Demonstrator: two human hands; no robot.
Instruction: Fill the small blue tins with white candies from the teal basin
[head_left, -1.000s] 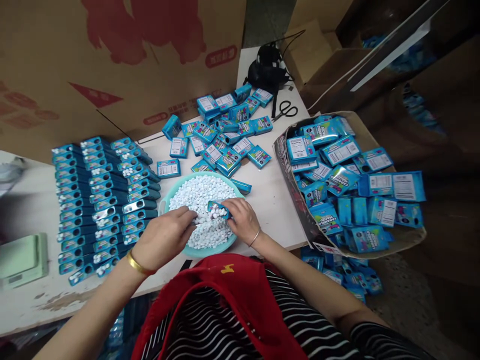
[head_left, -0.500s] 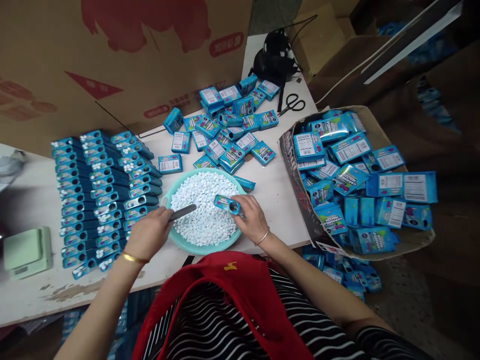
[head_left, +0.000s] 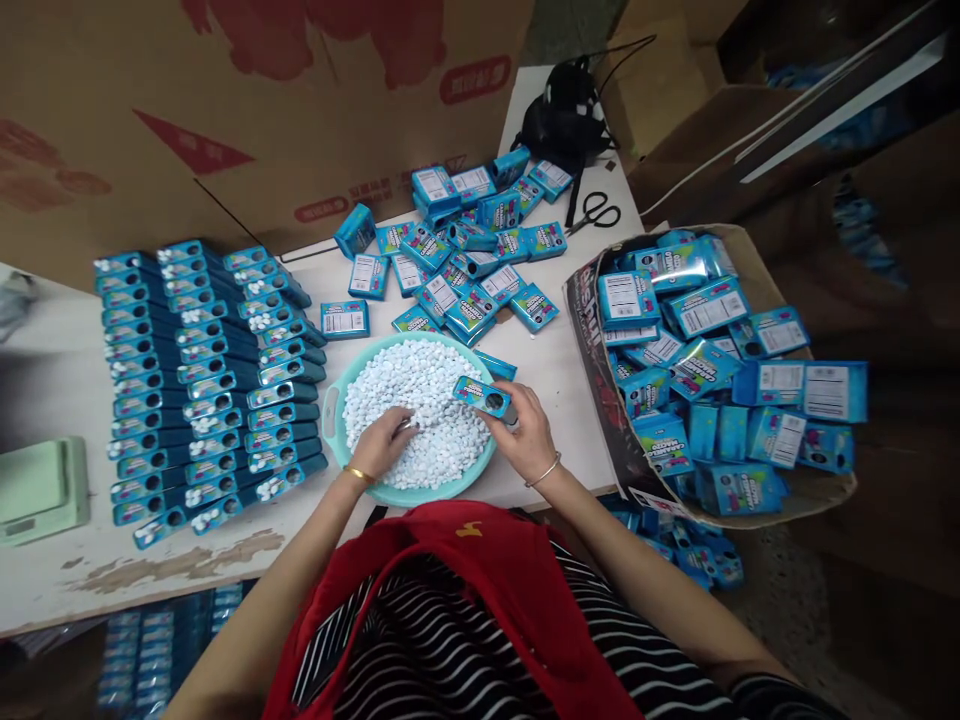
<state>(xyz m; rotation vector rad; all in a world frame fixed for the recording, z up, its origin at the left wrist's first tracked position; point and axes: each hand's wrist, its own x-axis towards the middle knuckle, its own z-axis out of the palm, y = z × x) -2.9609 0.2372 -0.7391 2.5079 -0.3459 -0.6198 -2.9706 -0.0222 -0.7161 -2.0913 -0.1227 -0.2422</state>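
My right hand (head_left: 529,435) grips a small blue candy box (head_left: 484,396) over the right side of the bowl. The box's narrow end, with a dark round hole, faces up. My left hand (head_left: 380,443) is closed on a narrow dark scoop-like tool (head_left: 407,424), its tip down among small white candies (head_left: 435,445); most of the tool is hidden by fingers and candies. A turquoise plastic bowl (head_left: 333,412) holds the candies and stands against my front at the table edge.
Rows of upright blue boxes (head_left: 214,370) stand at left, several with candies on top. A pale green scale (head_left: 45,490) sits at far left. Loose boxes (head_left: 469,310) lie beyond the bowl, near black scissors (head_left: 596,212). An open carton (head_left: 600,400) full of boxes is at right.
My left hand has moved right and dipped the dark tool into the candies. My right hand has shifted slightly right with the candy box. The view has moved a little.
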